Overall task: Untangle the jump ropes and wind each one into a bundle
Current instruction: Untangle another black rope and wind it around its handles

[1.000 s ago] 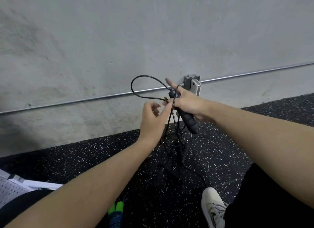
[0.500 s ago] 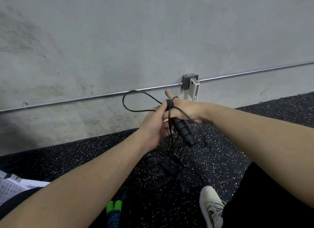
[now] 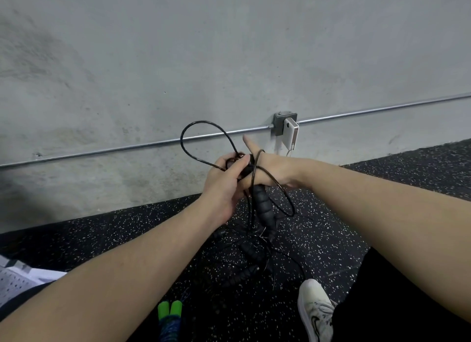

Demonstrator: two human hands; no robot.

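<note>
Landmark: the grey outlet box [image 3: 281, 124] on the wall; places below are given from it.
Black rope handle [image 3: 265, 210]: below the box and a little left, hanging from my right hand; long axis near upright, free end pointing down at the floor and slightly right.
Right hand [image 3: 274, 169]: just below the box; forefinger straight, pointing up and left; the other fingers appear curled on the handle's top, though my left hand hides most of that grip. Cord is looped over the back of this hand, which I judge serves as the spool for winding.
Left hand [image 3: 225, 181]: below and left of the box, touching the right; fingers curled, pinching the cord to feed the next turn.
Cord loop [image 3: 204, 142]: left of the box, standing up from my left hand, slack.
Remaining tangle [image 3: 248, 255]: on the floor well below the box, more black handles and cord, still knotted.
Green-handled rope [image 3: 169, 316]: farthest below, left; already bundled, I judge.
</note>
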